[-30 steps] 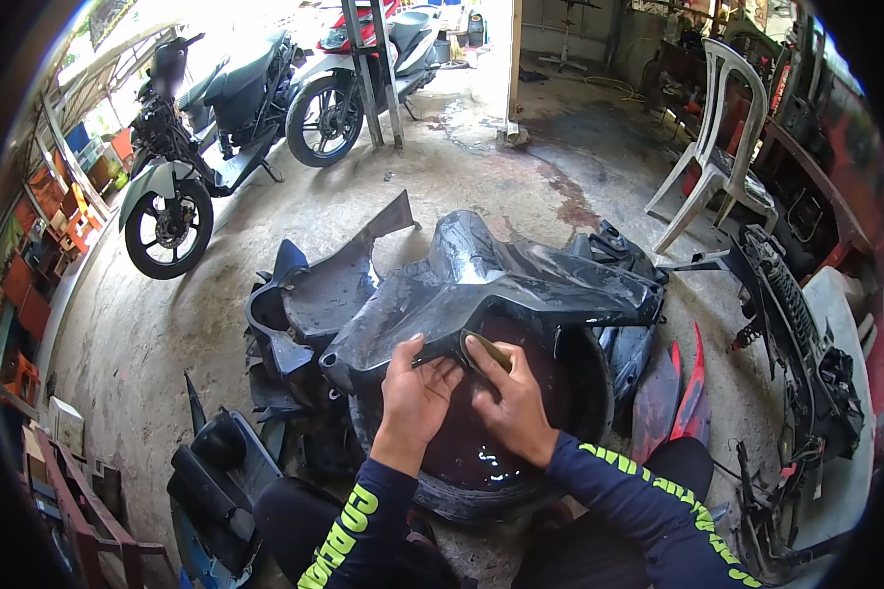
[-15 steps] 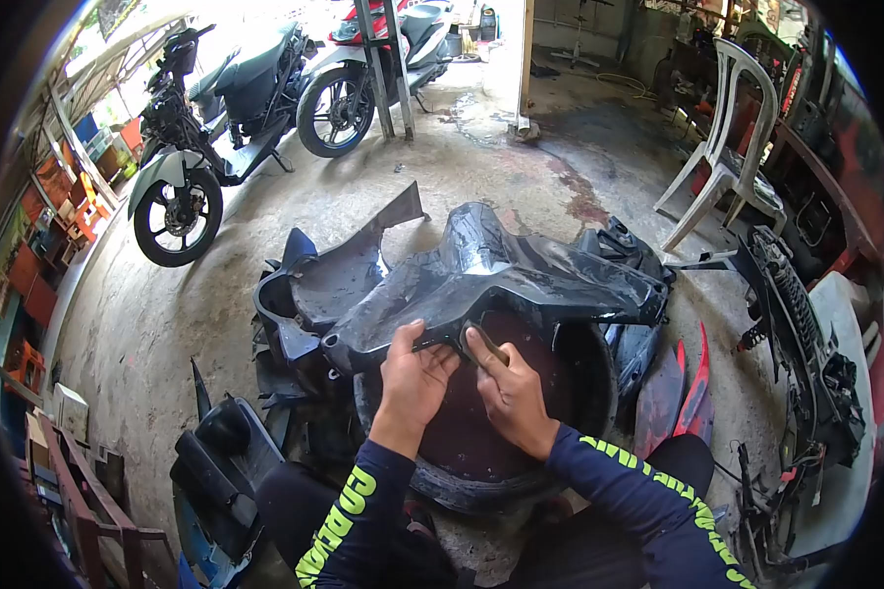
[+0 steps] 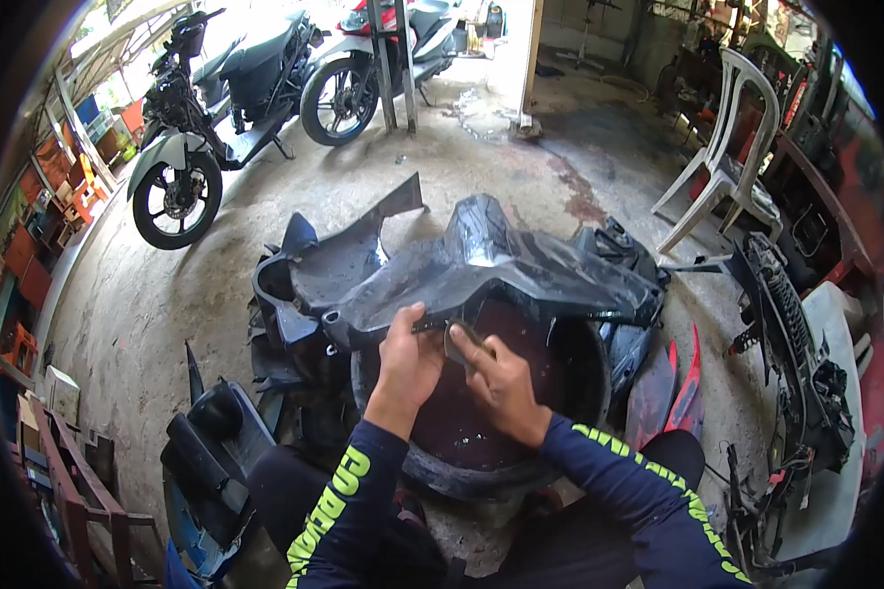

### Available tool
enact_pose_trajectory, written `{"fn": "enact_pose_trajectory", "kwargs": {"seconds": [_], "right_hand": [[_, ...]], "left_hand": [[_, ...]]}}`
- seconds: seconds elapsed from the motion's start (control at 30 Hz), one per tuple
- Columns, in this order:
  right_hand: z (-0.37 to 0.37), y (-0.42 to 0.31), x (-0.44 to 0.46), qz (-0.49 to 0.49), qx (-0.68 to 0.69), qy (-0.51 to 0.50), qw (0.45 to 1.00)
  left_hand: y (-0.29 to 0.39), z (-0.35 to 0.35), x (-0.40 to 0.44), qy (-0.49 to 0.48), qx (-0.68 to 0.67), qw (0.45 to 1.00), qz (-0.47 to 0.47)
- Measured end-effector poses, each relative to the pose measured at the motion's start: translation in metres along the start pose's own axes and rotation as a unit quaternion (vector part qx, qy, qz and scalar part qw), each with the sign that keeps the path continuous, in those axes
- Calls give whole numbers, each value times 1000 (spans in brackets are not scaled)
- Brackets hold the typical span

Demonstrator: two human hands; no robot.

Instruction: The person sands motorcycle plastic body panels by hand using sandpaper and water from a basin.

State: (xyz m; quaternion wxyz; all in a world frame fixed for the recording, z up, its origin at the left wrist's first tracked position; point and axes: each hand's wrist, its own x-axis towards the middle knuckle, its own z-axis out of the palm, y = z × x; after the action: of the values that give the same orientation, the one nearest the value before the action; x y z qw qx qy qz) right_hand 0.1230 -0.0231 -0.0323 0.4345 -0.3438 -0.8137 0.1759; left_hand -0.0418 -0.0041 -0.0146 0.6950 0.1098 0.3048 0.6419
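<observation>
A wet, dark scooter body panel point(image 3: 432, 275) lies across the top of a round black tub point(image 3: 481, 483) that holds dark reddish water. My left hand point(image 3: 406, 373) grips the panel's near edge, thumb on top and fingers underneath. In my right hand point(image 3: 509, 385) is a thin, greyish folded piece of sandpaper point(image 3: 469, 340), pinched under the thumb and held at that same edge, just right of my left fingers. Its far side is hidden by the hand.
Dark fairing pieces point(image 3: 216, 442) lie at left, red ones point(image 3: 663, 393) at right. A black scooter frame part point(image 3: 805, 344) leans near a white plastic chair point(image 3: 732, 157). A stripped scooter point(image 3: 177, 167) and a red scooter point(image 3: 363, 79) stand behind.
My right hand has moved slightly left and down along the panel's edge with the sandpaper, closer to my left hand. My left hand keeps its hold. The view has shifted slightly.
</observation>
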Motion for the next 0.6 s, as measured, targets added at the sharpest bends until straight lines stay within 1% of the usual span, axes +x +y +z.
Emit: {"fn": "enact_pose_trajectory", "kwargs": {"seconds": [0.03,0.07,0.13,0.17,0.2,0.27,0.33,0.37,0.4,0.47,0.5,0.53,0.6], "right_hand": [[-2,7,4,-28,-1,2,1000],[0,20,8,-27,-1,1,1000],[3,47,27,40,31,102,994],[8,45,22,32,-10,106,994],[6,17,14,44,-13,74,996],[10,2,0,1,64,29,998],[8,30,18,5,31,93,995],[8,42,24,55,38,104,992],[8,34,19,55,38,102,993],[7,8,6,39,38,57,997],[7,4,-3,15,48,17,999],[5,13,4,12,44,19,999],[7,42,21,12,26,110,993]], "left_hand": [[2,4,1,0,-5,1000,-2],[1,5,-3,6,-9,1000,-10],[-1,6,-6,16,-14,1000,-19],[-1,5,-6,12,-11,1000,-17],[2,6,-5,8,-7,1000,-13],[3,-3,-7,7,3,1000,-21],[5,-1,-5,-1,5,1000,-24],[1,6,-5,5,-8,1000,-25],[-1,10,-6,12,-20,999,-27],[2,-1,-3,6,-12,999,-30],[5,-5,-4,0,-7,999,-32],[7,-5,-2,-11,-5,999,-30],[3,3,-4,-8,-8,1000,-29]]}}
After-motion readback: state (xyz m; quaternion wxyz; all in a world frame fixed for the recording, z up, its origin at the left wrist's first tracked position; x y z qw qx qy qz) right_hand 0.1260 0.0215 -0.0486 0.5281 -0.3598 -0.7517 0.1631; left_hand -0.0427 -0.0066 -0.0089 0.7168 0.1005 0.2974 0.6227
